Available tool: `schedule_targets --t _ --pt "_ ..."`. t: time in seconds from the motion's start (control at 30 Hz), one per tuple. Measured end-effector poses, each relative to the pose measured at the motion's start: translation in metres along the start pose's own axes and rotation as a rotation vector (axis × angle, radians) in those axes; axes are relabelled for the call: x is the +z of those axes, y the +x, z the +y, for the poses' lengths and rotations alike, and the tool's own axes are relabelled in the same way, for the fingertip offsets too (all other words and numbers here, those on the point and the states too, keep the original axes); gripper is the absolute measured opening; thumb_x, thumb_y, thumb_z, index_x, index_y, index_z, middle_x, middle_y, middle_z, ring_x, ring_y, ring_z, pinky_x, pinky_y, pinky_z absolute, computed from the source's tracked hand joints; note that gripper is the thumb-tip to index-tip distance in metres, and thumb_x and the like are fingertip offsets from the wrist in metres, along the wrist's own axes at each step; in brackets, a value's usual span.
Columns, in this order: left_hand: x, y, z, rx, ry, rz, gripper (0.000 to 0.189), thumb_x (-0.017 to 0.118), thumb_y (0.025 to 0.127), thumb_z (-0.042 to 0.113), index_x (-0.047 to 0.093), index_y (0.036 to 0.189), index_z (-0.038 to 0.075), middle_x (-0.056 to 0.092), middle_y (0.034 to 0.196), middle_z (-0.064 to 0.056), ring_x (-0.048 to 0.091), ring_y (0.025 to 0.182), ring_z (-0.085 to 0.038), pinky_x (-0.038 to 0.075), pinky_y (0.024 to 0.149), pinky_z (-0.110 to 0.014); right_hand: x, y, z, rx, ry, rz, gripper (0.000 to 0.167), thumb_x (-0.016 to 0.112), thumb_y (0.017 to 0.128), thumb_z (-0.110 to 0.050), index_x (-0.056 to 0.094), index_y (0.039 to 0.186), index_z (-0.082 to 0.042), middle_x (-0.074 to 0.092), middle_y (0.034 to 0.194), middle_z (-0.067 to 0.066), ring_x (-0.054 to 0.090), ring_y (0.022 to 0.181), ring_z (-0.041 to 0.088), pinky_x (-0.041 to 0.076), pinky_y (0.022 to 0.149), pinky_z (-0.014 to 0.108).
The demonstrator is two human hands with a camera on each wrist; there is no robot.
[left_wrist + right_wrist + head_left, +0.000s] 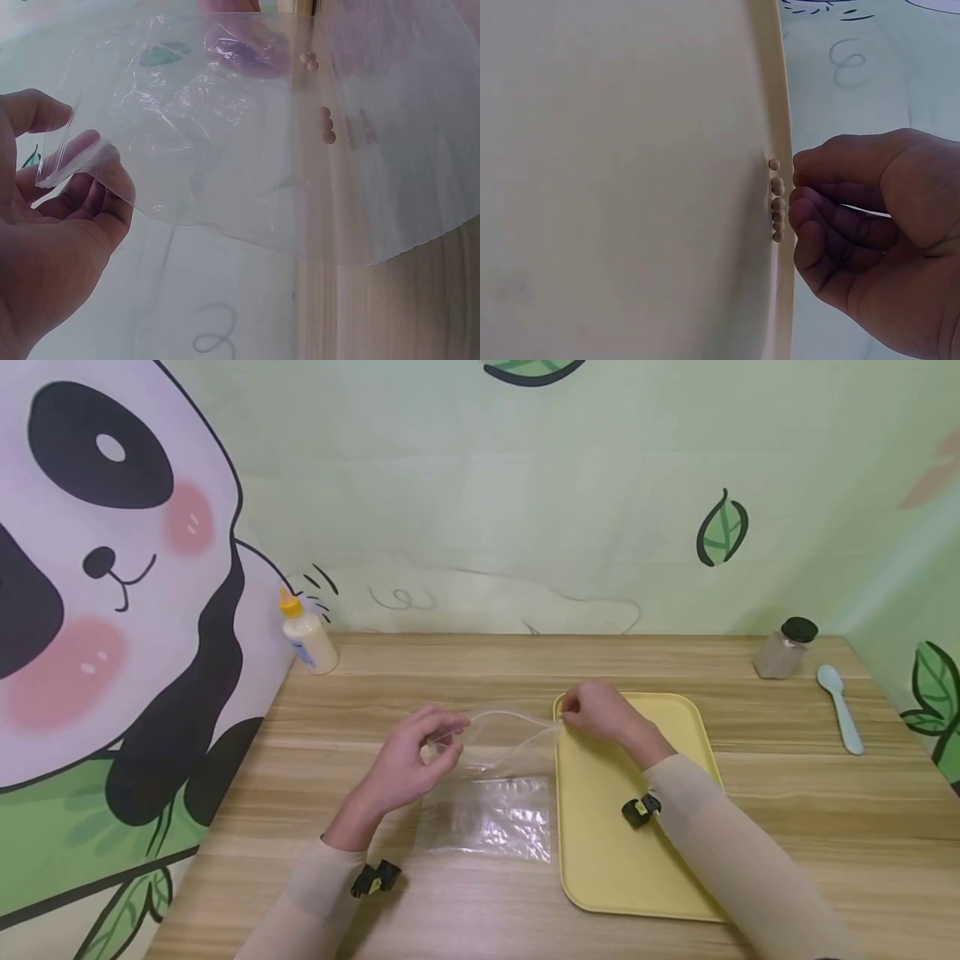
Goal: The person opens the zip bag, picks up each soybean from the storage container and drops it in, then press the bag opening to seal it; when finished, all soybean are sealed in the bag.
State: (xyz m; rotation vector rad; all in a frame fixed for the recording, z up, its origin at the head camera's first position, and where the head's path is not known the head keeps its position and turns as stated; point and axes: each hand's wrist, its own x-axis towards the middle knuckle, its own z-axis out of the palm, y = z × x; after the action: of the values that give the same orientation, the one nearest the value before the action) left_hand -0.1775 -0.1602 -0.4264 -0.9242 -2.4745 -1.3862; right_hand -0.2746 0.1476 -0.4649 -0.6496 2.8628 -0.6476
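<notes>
A clear plastic bag (487, 814) lies partly on the table, its mouth raised and spread apart between the two hands. At the left end of that mouth, the left hand (416, 752) holds the bag with curled fingers; in the left wrist view the film folds over the fingers near the thumb. The right hand (600, 714) pinches the mouth's right end over the far left corner of a yellow tray (622, 868). Several small beige balls (778, 202) line the tray's edge beside the right fingertips. Through the film in the left wrist view, small beige balls (327, 124) show too.
A glue-like bottle (311, 639) with a yellow cap stands at the back left. Toward the back right are a jar (783, 650) with a black lid and a pale blue spoon (842, 708). A printed backdrop (450, 485) rises behind the wooden table (420, 668).
</notes>
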Motion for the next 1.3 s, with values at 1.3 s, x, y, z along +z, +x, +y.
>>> schedule_targets --t 1.3 --pt "0.001 -0.001 -0.001 0.002 -0.013 -0.013 0.031 0.066 0.085 0.002 0.064 0.116 0.0 0.064 0.105 -0.016 0.061 0.088 -0.016 0.058 0.083 -0.027 -0.041 -0.032 -0.046 -0.108 0.032 0.16 0.015 0.062 0.087 -0.012 0.073 0.093 -0.005 0.068 0.08 0.003 0.06 0.072 0.014 0.054 0.065 0.029"
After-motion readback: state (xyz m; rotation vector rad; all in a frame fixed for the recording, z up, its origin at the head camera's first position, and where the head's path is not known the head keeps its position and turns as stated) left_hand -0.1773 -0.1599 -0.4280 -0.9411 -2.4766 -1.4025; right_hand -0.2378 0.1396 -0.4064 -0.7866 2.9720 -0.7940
